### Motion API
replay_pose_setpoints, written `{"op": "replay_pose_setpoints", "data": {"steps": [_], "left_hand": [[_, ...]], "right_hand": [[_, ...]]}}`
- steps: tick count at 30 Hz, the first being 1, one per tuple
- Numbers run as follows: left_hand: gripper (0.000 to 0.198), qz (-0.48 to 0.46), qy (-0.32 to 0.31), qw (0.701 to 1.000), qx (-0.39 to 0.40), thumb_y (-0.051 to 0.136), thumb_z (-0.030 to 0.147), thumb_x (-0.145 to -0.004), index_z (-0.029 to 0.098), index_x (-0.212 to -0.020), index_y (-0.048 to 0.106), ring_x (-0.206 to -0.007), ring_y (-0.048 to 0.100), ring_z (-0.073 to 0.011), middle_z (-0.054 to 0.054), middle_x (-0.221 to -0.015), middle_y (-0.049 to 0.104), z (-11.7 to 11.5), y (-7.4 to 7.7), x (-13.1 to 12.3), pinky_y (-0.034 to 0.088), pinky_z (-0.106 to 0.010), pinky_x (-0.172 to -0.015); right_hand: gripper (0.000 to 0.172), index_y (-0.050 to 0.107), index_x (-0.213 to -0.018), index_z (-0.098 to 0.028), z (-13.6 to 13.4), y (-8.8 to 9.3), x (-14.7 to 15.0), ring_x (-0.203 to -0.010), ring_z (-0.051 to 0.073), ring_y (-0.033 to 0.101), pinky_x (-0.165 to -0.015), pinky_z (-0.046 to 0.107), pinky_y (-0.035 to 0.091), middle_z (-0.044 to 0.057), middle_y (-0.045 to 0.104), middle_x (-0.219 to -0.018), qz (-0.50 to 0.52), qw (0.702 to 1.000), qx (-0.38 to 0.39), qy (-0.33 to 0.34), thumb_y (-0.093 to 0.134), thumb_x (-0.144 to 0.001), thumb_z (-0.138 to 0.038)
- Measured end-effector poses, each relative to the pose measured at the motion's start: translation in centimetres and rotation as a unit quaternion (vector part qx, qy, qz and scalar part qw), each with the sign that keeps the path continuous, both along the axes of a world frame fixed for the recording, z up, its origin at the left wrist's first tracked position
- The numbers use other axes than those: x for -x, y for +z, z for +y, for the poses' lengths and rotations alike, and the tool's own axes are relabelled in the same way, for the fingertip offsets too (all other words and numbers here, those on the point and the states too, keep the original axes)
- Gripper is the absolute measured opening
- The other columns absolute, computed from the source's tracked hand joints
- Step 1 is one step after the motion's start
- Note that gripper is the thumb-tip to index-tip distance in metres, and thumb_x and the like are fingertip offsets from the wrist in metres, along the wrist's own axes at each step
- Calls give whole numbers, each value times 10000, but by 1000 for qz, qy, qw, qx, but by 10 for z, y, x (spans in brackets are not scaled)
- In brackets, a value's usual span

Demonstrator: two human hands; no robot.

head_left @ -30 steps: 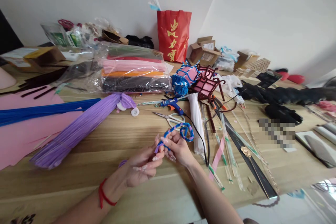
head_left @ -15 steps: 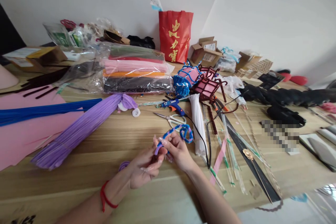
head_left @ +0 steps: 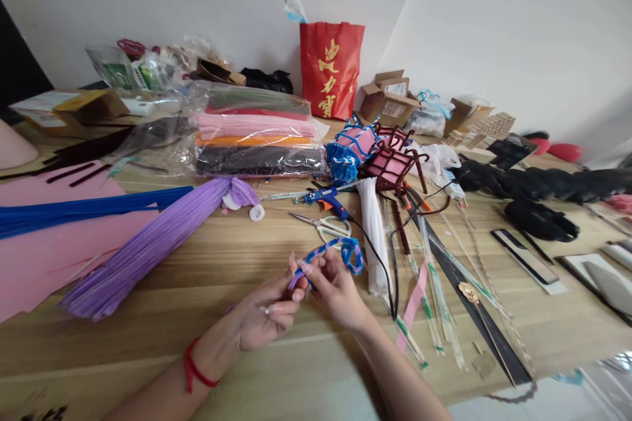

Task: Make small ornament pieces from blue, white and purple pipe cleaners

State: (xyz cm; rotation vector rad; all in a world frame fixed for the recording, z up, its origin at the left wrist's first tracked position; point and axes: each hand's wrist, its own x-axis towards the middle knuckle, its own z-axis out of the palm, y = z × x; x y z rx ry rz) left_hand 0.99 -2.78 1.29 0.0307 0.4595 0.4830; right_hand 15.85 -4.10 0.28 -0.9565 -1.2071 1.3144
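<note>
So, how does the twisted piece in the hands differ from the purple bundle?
The twisted blue and purple fuzzy wire piece is small and curled; the purple fuzzy wire bundle is long and straight. The left hand and right hand hold the piece; the bundle lies on the wooden table. Both contain purple.

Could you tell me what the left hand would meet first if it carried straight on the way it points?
The left hand points forward and rightward, so it would meet the right hand almost at once; both pinch the twisted blue-and-purple pipe cleaner. Beyond lies the white bundle, depth unclear.
</note>
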Motion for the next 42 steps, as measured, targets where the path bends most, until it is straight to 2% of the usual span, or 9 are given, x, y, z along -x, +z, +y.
{"op": "replay_pose_setpoints", "data": {"steps": [7, 11, 15, 20, 25, 29, 33, 36, 42], "left_hand": [[251, 29, -31, 998, -53, 429, 206, -921, 103, -787, 615, -314, 254, 38, 6, -609, 525, 6, 6, 4, 213, -62, -306], [247, 15, -47, 995, -86, 478, 221, -900, 97, -728, 605, -307, 230, 33, 35, -542, 475, 7, 1, 5, 224, -68, -313], [218, -8, -67, 991, -111, 599, 257, -827, 98, -681, 568, -313, 215, 24, 66, -479, 411, 8, -4, 5, 206, -77, -312], [289, 49, -69, 980, -182, 691, 355, -734, 123, -677, 527, -330, 200, 10, 79, -467, 401, 9, -5, 3, 181, -120, -329], [373, 193, -50, 935, -294, 661, 464, -716, 152, -612, 484, -326, 250, -12, 83, -411, 401, 9, -3, -2, 177, -155, -342], [318, 308, -46, 862, -401, 671, 419, -706, 159, -612, 512, -291, 304, -32, 85, -369, 437, 11, -3, -2, 185, -166, -321], [259, 359, -26, 800, -480, 687, 351, -687, 160, -591, 541, -310, 389, -54, 78, -376, 468, 13, -5, 0, 257, -166, -337], [249, 372, -16, 791, -486, 677, 361, -692, 156, -602, 569, -316, 400, -59, 72, -380, 472, 13, -6, 0, 271, -169, -340], [329, 368, 35, 812, -452, 598, 473, -747, 170, -634, 538, -300, 300, -46, 98, -365, 384, 12, -4, -5, 237, -172, -327]], "right_hand": [[221, 420, -733, -212, 0, 1, -2, -525, 82, 382, -483, 210, 309, -50, 456, -643, -35, 999, -8, 4, 560, -852, -335], [266, 424, -722, -211, 1, 3, -2, -505, 74, 406, -471, 200, 325, -57, 459, -619, 6, 999, 27, 17, 613, -809, -378], [282, 443, -770, -210, 1, 9, -1, -372, 42, 350, -357, 183, 259, -62, 502, -602, 45, 993, 82, 70, 623, -786, -426], [308, 494, -836, -197, 3, 10, -3, -313, 32, 363, -308, 161, 267, -79, 508, -549, 64, 991, 90, 82, 654, -750, -446], [279, 513, -803, -181, 5, 6, -7, -265, 28, 336, -277, 152, 234, -100, 482, -452, 74, 989, 103, 70, 674, -742, -400], [251, 536, -749, -167, 6, 5, -9, -249, 27, 312, -264, 160, 218, -98, 476, -420, 71, 988, 123, 67, 706, -709, -347], [242, 560, -677, -147, 7, 6, -8, -255, 33, 324, -254, 164, 195, -77, 485, -399, 44, 987, 138, 64, 710, -692, -336], [249, 555, -665, -147, 8, 6, -7, -243, 26, 304, -244, 159, 179, -80, 484, -391, 66, 984, 152, 63, 723, -675, -330], [270, 525, -759, -177, 10, -2, -1, -237, 25, 293, -251, 146, 206, -115, 448, -382, 138, 980, 142, 33, 716, -693, -357]]}}
